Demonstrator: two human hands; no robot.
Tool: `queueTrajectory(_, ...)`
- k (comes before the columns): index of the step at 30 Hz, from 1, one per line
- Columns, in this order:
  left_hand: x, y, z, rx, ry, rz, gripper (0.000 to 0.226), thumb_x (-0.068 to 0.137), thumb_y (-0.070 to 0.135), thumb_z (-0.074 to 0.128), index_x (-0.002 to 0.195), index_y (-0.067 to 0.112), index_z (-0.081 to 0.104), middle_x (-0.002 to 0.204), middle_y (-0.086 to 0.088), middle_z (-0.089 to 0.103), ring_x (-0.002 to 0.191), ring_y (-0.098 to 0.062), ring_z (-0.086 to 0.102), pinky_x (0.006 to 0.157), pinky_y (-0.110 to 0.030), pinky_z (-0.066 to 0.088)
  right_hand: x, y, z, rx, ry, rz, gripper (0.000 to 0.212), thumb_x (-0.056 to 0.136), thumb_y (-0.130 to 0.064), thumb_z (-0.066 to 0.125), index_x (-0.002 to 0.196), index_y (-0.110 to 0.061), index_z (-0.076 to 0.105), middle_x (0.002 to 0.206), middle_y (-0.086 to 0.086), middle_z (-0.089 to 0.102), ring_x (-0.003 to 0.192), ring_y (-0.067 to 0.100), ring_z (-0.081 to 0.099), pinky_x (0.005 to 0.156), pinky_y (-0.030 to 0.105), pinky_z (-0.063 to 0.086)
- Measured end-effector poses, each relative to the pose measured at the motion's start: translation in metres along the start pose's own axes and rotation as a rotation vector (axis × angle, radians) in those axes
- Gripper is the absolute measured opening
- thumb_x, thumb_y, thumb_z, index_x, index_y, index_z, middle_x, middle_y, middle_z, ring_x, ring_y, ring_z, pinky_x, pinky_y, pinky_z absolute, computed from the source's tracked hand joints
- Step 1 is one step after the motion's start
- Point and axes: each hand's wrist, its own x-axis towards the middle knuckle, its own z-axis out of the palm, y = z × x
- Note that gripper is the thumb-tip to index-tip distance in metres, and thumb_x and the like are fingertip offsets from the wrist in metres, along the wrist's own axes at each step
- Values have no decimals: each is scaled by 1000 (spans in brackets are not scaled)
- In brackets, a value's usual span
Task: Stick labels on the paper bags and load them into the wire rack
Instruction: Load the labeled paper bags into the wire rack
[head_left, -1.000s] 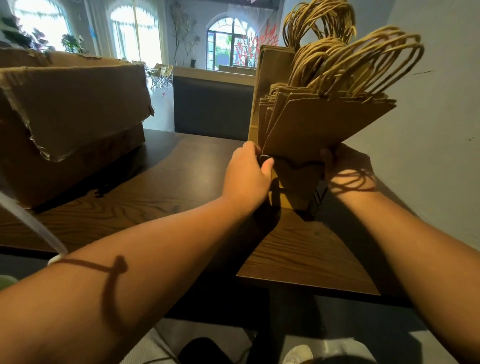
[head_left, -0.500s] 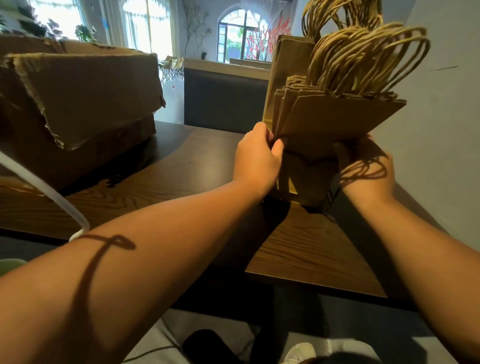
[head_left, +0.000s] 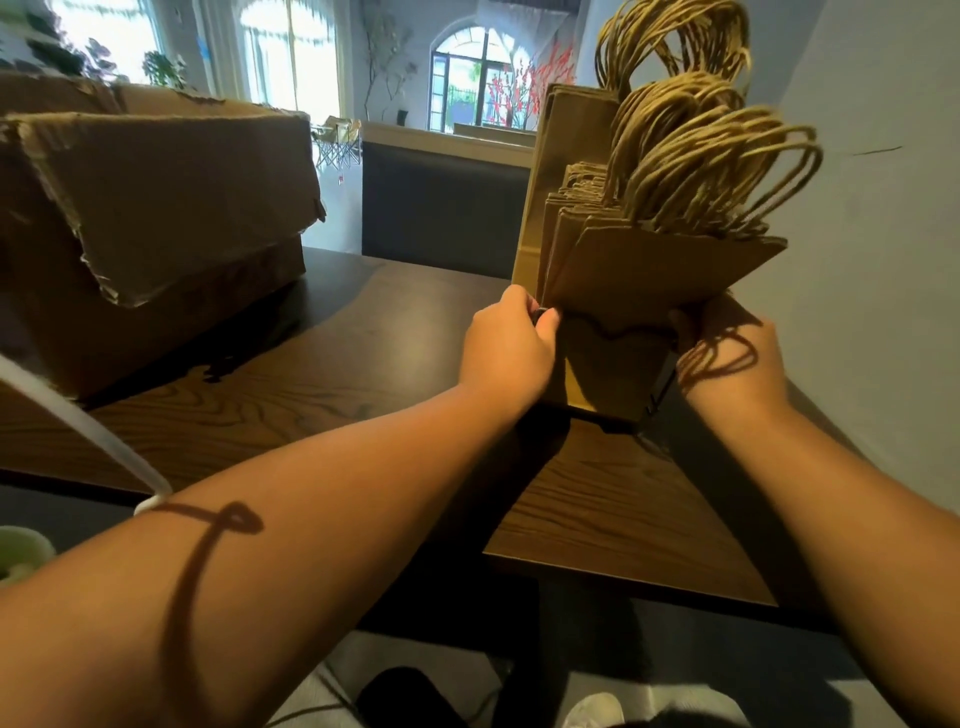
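A thick bundle of flat brown kraft-paper bags (head_left: 660, 275) with twisted paper-cord handles (head_left: 696, 171) stands upright at the far right of the dark wood-grain table (head_left: 322, 395), close against the pale wall. Its lower end sits in a black wire rack (head_left: 655, 401), of which only a thin strut and a bit of base show beneath the paper. More bags of the same kind stand taller behind the front bundle.

The left hand (head_left: 506, 345) is clenched at the bundle's left edge, thumb and fingers curled round a small dark part there — whether that is rack wire or bag edge, I cannot tell. The right hand (head_left: 727, 348) grips the bundle's right side, fingers wrapped round the paper, handle shadows falling across its back.

Judging from this, the loading is well along: many bags are already in the rack, and the hands seem to be squaring or seating them. No label is visible on any bag face shown, and no label sheet is in sight, so the sticking step cannot be confirmed. A large torn brown corrugated cardboard box (head_left: 150, 218) sits on the table's left — whether it still holds bags cannot be seen.
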Motion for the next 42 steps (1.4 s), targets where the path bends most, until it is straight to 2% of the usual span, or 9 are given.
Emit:
queueTrajectory(2,1,-4,-1,72,-64,-20,22,101,40,53,103,19,58,86,6,60,79,-11,61,56,-18,37,6,-6,0,-143,-66,-18,20,92,2,57,86,-17,59,84,14,59,74,29,58,63,25,42)
queueTrajectory(5,4,-2,-9,-15,-82,-57,39,97,33,61,130,18,47,112,1,60,94,-12,61,65,-18,45,17,-14,-2,-379,-146,9,15,99,-24,56,99,-9,55,80,-1,55,63,10,47,52,23,35)
queueTrajectory(11,-5,25,-9,-294,-30,129,75,94,16,61,155,30,19,145,1,49,131,-16,51,107,-38,49,1,-26,1,27,111,-43,43,96,-29,60,133,-14,42,122,5,55,112,22,55,86,28,46)
queueTrajectory(14,-11,22,-1,-247,-35,106,66,98,16,55,153,29,22,134,3,56,120,-13,57,103,-35,51,-2,-23,7,140,69,61,43,101,-16,51,142,-13,40,127,4,54,119,21,53,83,4,38)
queueTrajectory(17,-13,14,-3,-126,-76,86,66,96,14,56,153,26,25,123,3,58,103,-7,58,94,-33,55,-2,-21,4,27,0,25,45,96,-11,58,138,-17,43,123,-2,52,114,16,52,89,20,40)
queueTrajectory(25,-10,74,-35,-669,34,71,66,103,46,40,160,23,13,164,1,25,149,-15,24,114,-26,23,5,-52,-14,639,53,78,49,108,-31,29,156,-26,20,158,-2,30,137,6,32,109,23,32)
queueTrajectory(29,-11,85,-22,-536,67,-7,58,106,44,37,158,23,24,160,2,34,146,-16,32,110,-25,26,11,-65,-7,619,13,167,50,108,-38,25,156,-37,12,160,-5,28,147,20,26,120,45,22)
queueTrajectory(37,-13,93,-35,-656,-87,-142,56,103,51,41,153,28,37,153,2,45,140,-19,41,116,-43,36,12,-58,-22,591,-117,168,52,107,-41,25,156,-39,10,163,-5,21,150,22,19,119,43,19)
queueTrajectory(42,2,91,-58,-839,46,-308,27,105,38,40,85,27,53,84,11,54,86,-10,52,76,-34,39,22,-41,-41,587,-48,162,53,104,-51,24,155,-36,23,160,-8,28,146,18,29,118,43,24)
